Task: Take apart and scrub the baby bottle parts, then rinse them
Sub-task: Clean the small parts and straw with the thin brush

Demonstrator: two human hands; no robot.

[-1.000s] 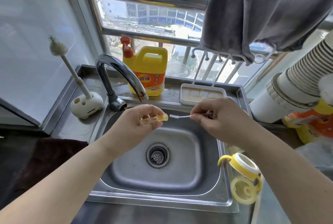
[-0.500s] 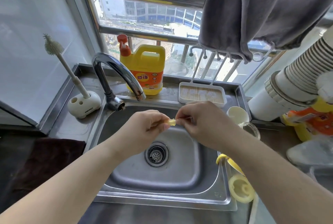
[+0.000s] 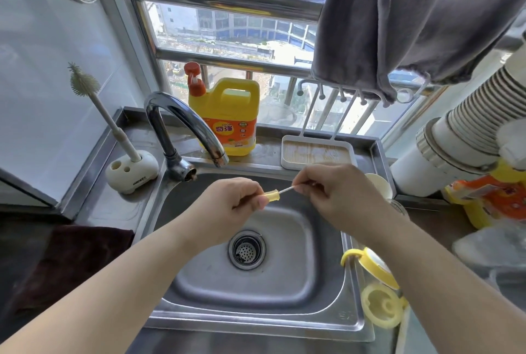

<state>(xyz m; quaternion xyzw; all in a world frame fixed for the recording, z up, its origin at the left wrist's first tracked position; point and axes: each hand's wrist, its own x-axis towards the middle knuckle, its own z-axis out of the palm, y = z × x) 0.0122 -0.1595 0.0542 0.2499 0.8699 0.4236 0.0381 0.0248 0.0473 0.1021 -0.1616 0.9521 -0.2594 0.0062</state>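
Over the steel sink (image 3: 296, 311), my left hand (image 3: 227, 208) pinches a small translucent yellow bottle part (image 3: 271, 195), most of it hidden in my fingers. My right hand (image 3: 338, 192) pinches a thin white straw brush (image 3: 286, 190) whose tip enters the open end of that part. The yellow bottle lid with handles (image 3: 370, 264) and a round yellow cap (image 3: 381, 306) lie on the sink's right rim, partly behind my right forearm. A white cup-like piece (image 3: 381, 183) shows behind my right hand.
The curved faucet (image 3: 185, 123) stands at the back left, no water running. A bottle brush in a white stand (image 3: 125, 151) sits left of it. A yellow detergent jug (image 3: 230, 120) and a white tray (image 3: 316, 153) line the back ledge. A grey towel (image 3: 412, 20) hangs overhead.
Half a second ago the brush was pushed deep into the yellow part with my hands close together. Now my right hand has drawn it back out to the right, so the white stem shows.
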